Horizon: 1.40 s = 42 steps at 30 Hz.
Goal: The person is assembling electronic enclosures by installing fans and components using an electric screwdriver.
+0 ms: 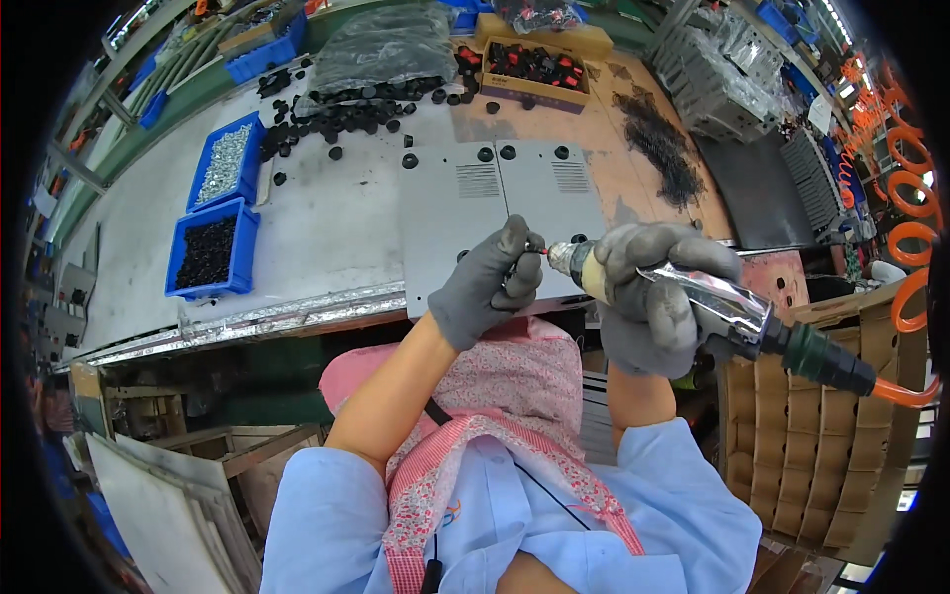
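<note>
My right hand (658, 287), in a grey work glove, is wrapped round a silver air screwdriver (727, 309) held nearly level. Its tip points left, at the fingertips of my left hand (490, 277). That hand, gloved too, is closed in a pinch on something small and dark at the driver's tip, too small to make out. Beneath both hands, two grey metal panels (443, 213) lie side by side on the bench. Round black feet (561, 151) sit near their far corners, and each has a group of slots. My hands hide part of the near edges.
Left on the bench are a blue bin (226, 163) of silver screws and a blue bin (208, 249) of small black parts. Loose black feet (341, 117) lie around a plastic bag (388, 49). A box (534, 79) stands behind; an orange coiled hose (910, 213) hangs right.
</note>
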### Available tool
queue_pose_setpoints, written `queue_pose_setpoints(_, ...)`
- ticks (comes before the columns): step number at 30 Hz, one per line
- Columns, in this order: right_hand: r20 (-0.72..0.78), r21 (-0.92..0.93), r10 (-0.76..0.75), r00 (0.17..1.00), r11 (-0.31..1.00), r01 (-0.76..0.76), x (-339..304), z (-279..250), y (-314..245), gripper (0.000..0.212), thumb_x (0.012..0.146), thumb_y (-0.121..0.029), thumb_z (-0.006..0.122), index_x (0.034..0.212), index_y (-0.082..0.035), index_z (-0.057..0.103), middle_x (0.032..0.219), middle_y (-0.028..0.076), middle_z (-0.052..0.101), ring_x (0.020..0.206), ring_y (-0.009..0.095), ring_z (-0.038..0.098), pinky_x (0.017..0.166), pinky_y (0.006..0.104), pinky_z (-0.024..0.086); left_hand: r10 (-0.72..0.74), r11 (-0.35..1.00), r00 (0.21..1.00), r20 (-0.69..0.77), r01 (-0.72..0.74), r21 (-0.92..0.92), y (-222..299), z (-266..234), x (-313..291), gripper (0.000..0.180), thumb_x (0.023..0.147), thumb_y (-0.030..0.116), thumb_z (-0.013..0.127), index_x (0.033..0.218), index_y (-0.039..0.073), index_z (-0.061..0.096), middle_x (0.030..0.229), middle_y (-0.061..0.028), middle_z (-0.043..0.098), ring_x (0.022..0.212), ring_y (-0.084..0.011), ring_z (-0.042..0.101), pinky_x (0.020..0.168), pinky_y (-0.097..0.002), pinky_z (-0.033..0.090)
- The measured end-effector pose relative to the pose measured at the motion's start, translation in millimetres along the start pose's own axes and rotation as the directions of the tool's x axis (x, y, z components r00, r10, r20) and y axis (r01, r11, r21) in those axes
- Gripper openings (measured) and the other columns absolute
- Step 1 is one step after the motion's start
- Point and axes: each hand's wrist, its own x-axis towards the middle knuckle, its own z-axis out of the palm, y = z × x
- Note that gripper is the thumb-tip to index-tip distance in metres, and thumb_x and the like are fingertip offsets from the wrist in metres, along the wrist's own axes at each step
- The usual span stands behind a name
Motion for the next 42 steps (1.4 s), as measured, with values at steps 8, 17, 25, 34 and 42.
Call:
queue_pose_setpoints(8, -0.067, -0.184, -0.062, 0.996, 0.982, 0.049, 7, -9, 0, 0.034, 0.078, -0.02, 0.055, 0.108, -0.007, 0.045, 0.085, 0.015, 0.055, 0.072, 0.023, 0.055, 0.067, 0.0411, 0.046, 0.087, 0.872, 0.982, -0.169, 0.007, 0.489, 17, -2, 30, 0.039, 0.092, 0.047, 0.052, 0.104, 0.01, 0.059, 0.062, 0.0036, 0.045, 0.047, -0.0042, 0.038, 0.039, -0.0176, 0.027)
queue_pose_setpoints(17, -0.221, -0.233, -0.151, 0.964, 0.968, 0.098, 18, -40, 1, 0.031, 0.078, -0.017, 0.052, 0.106, -0.005, 0.049, 0.086, 0.015, 0.057, 0.074, 0.024, 0.056, 0.07, 0.0426, 0.047, 0.576, -0.293, 0.802, -0.157, 0.382, 0.877, 27, -40, 170, 0.042, 0.086, 0.038, 0.058, 0.119, 0.012, 0.058, 0.109, -0.0136, 0.063, 0.102, -0.0316, 0.06, 0.086, -0.0398, 0.047)
queue_pose_setpoints(25, -0.375, -0.301, -0.016, 0.927, 0.948, -0.105, 33, -74, 45, 0.026, 0.08, -0.003, 0.054, 0.105, 0.001, 0.049, 0.088, 0.015, 0.06, 0.072, 0.018, 0.059, 0.066, 0.0314, 0.05, 0.536, -0.347, 0.841, -0.075, 0.3, 0.889, 30, -56, 225, 0.027, 0.089, 0.033, 0.053, 0.105, 0.013, 0.062, 0.106, -0.0092, 0.064, 0.097, -0.029, 0.062, 0.08, -0.0403, 0.049)
queue_pose_setpoints(34, -0.394, -0.321, 0.012, 0.919, 0.935, -0.15, 83, -129, 171, 0.012, 0.077, 0.007, 0.061, 0.088, 0.002, 0.058, 0.068, 0.007, 0.06, 0.053, 0.008, 0.054, 0.045, 0.0201, 0.042, 0.497, -0.331, 0.863, -0.094, 0.289, 0.898, 33, -44, 218, 0.026, 0.089, 0.033, 0.052, 0.105, 0.016, 0.063, 0.101, -0.0078, 0.065, 0.094, -0.0287, 0.063, 0.078, -0.0405, 0.05)
queue_pose_setpoints(42, -0.37, -0.212, 0.191, 0.909, 0.936, -0.282, 96, -140, 200, 0.012, 0.076, 0.004, 0.065, 0.08, -0.001, 0.055, 0.062, 0.005, 0.058, 0.048, 0.008, 0.052, 0.041, 0.0203, 0.038, 0.465, -0.358, 0.878, -0.112, 0.303, 0.883, 37, -52, 226, 0.031, 0.087, 0.038, 0.051, 0.108, 0.021, 0.066, 0.095, -0.0111, 0.068, 0.09, -0.0309, 0.064, 0.077, -0.0423, 0.05)
